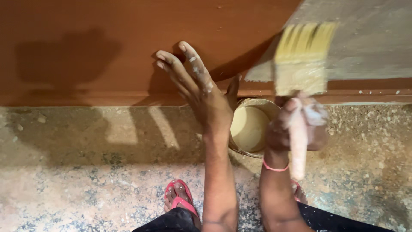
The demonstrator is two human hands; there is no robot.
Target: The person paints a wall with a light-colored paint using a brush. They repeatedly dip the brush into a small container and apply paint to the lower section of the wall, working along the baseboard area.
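Two hands at work against a reddish-brown wall [107, 47], as I see it from the head camera. My left hand [201, 86] is spread flat on the wall with the fingers wide apart and holding nothing — I judge it a brace, steadying the body close to the surface while the other hand works. Pale smears mark its fingers. My right hand [296, 126] has its grip closed round the handle of a wide paintbrush [300, 60], bristles up and laid against the wall at the edge of a pale grey coated patch [365, 43]; the brush is motion-blurred. Its bristles are yellowish, the ferrule and handle thickly caked with pale paint, and the hand itself is crusted with the same. A thin pink band [274, 167] circles that wrist.

Between the two forearms, on the speckled floor [86, 193] and just beside the foot of the wall, stands a small round paint tub [251, 126] holding cream-coloured paint — near enough, I judge, for reloading the brush without shifting stance. One foot in a pink sandal [180, 199] shows below the left arm; a second is mostly hidden behind the right.
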